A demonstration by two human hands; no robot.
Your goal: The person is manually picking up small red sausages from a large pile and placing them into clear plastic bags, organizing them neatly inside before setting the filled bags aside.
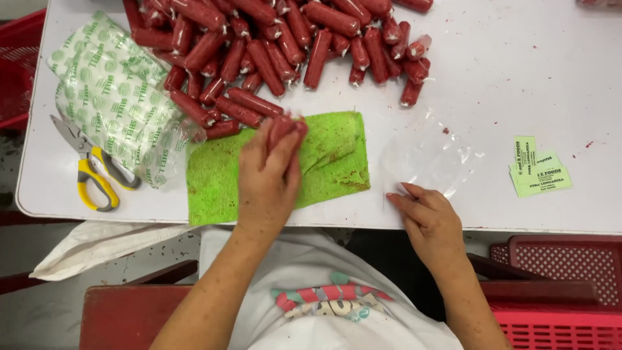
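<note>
Red, glossy sausages (285,126), short cylinders in tight casings, sit bunched in the fingers (275,152) of the left hand (267,178), which close around them above a fuzzy lime-green cloth (337,159) stained with reddish specks. At three o'clock, the right hand (431,220) presses its narrow fingers (398,194) on the edge of a thin clear plastic bag (424,159), flat and crinkled on the white desk (518,78). At twelve o'clock lies a loose sausage pile (278,45). At nine o'clock, a green-printed bag stack (110,97) and yellow-handled scissors (94,172). Green paper labels (538,170) rest far right.
</note>
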